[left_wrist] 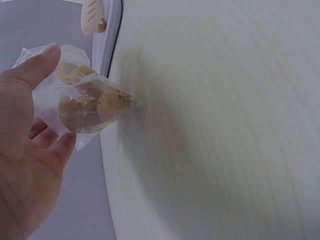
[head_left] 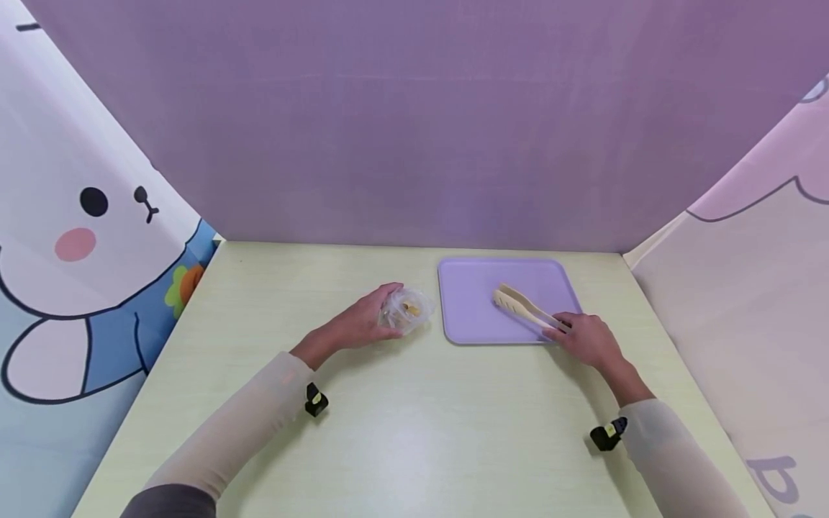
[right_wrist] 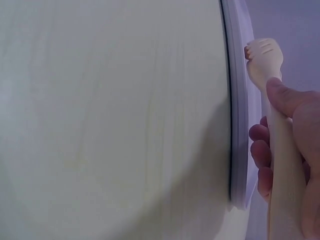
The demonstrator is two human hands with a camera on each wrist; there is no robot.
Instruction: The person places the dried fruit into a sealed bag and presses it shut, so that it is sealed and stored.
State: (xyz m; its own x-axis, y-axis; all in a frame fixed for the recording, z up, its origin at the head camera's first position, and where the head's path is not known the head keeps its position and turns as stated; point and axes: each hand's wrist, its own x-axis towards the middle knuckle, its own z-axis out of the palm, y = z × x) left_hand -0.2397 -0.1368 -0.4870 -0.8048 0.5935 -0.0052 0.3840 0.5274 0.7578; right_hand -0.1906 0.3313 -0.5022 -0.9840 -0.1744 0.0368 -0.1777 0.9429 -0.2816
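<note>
Near the frame's centre, the left hand grips a bag; at right, the right hand grips tongs. Holding seems the step; next calls for steadiness.

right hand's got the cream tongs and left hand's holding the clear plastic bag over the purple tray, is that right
Not quite: the clear plastic bag isn't over the purple tray; the head view shows it over the table, left of the tray. The rest stands.
</note>
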